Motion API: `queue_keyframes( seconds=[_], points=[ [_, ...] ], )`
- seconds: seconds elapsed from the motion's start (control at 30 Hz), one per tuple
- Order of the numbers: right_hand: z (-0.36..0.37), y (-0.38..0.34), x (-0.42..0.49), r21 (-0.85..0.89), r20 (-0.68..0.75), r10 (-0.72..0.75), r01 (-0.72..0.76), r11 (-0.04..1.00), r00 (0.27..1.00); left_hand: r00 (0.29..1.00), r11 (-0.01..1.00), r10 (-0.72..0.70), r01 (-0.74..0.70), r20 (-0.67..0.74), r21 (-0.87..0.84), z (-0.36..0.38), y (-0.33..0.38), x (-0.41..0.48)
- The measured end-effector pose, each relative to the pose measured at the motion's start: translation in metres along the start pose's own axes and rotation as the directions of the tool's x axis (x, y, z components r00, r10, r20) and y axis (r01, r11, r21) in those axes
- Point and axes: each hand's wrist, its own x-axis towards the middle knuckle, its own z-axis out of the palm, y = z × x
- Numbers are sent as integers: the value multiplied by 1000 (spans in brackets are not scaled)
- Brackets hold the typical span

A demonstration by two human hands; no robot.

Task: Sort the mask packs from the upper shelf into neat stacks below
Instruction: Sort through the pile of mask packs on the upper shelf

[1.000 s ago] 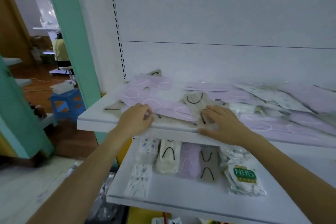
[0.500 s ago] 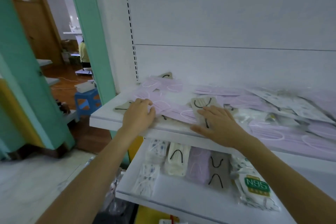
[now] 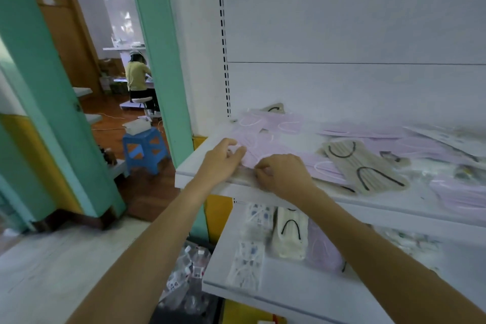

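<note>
Lilac mask packs [image 3: 265, 151] and beige packs with black loops [image 3: 364, 166] lie jumbled on the white upper shelf [image 3: 394, 204]. My left hand [image 3: 223, 160] grips the near-left lilac pack, thumb on top. Right beside it, my right hand [image 3: 285, 175] pinches a pack edge at the shelf lip with curled fingers; whether that pack is lilac or beige is hidden. On the lower shelf [image 3: 276, 294] lie rows of patterned white packs [image 3: 248, 262], a cream pack with black loops [image 3: 290, 234] and a lilac pack [image 3: 323, 251]. My right forearm covers the packs further right.
A teal door frame [image 3: 163, 60] stands left of the shelving. Through it are a blue stool [image 3: 144, 147] and a seated person [image 3: 136, 76]. A clear bag of small items [image 3: 189, 273] lies below the lower shelf, beside a white surface [image 3: 52, 258].
The view has swung left. My right hand left the beige pack and came left to the shelf lip beside my left hand. Its fingers, flat before, now curl.
</note>
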Motion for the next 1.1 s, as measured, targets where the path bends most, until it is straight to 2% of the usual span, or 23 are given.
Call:
queue_keyframes(
  seconds=[0.1, 0.2, 0.27, 0.3, 0.37, 0.43, 0.47, 0.53, 0.63, 0.7, 0.8, 0.87, 0.9, 0.93, 1.0, 1.07, 1.1],
  points=[
    [3, -13, -9, 269, 71, -39, 19, 963, 997, 999, 991, -50, 49, -5, -126, -6, -4, 10],
    [5, -17, -14, 394, 101, -32, -11, 919, 994, 996, 979, -69, 56, -56, -196, -9, -13, 18],
    [4, -17, -14, 473, 61, 28, -53, 879, 998, 990, 971, -51, 18, -134, -237, -12, -18, 22],
    [3, -15, -11, 453, 33, 72, -79, 888, 997, 985, 970, -42, -1, -170, -243, -16, -20, 24],
    [2, -9, -4, 280, 23, 130, -131, 951, 991, 977, 970, -47, -5, -209, -241, -25, -25, 28],
    [2, -7, 3, 102, 97, 165, -174, 979, 982, 973, 970, -62, 7, -220, -242, -36, -31, 29],
    [2, -8, 5, 67, 144, 185, -196, 978, 972, 972, 969, -62, 5, -225, -245, -42, -35, 30],
    [4, -11, 7, 97, 177, 206, -225, 970, 962, 970, 969, -53, -7, -236, -246, -52, -41, 30],
    [3, -12, 2, 121, 89, 203, -213, 970, 975, 976, 969, -43, -11, -212, -247, -58, -47, 28],
    [-4, -6, -6, 29, 78, 300, -303, 953, 951, 984, 969, -27, -17, -177, -245, -58, -48, 26],
    [-14, 11, -15, -211, 158, 516, -481, 851, 842, 990, 966, 2, -39, -142, -254, -55, -46, 22],
    [-13, 12, -17, -297, 179, 563, -501, 813, 807, 991, 965, 17, -52, -134, -257, -51, -42, 19],
    [-12, 9, -16, -303, 174, 540, -477, 825, 823, 990, 964, 25, -60, -137, -260, -48, -40, 18],
    [-9, 6, -15, -266, 168, 487, -436, 860, 857, 989, 962, 32, -69, -141, -266, -46, -38, 17],
    [-6, -2, -10, -18, 145, 340, -341, 940, 929, 989, 955, 35, -75, -143, -287, -42, -35, 13],
    [-6, -9, -8, 261, 96, 241, -258, 930, 966, 990, 948, 26, -67, -137, -311, -40, -35, 12],
    [-5, -9, -8, 303, 72, 216, -228, 925, 974, 991, 944, 13, -56, -133, -325, -39, -36, 12]
  ],
)
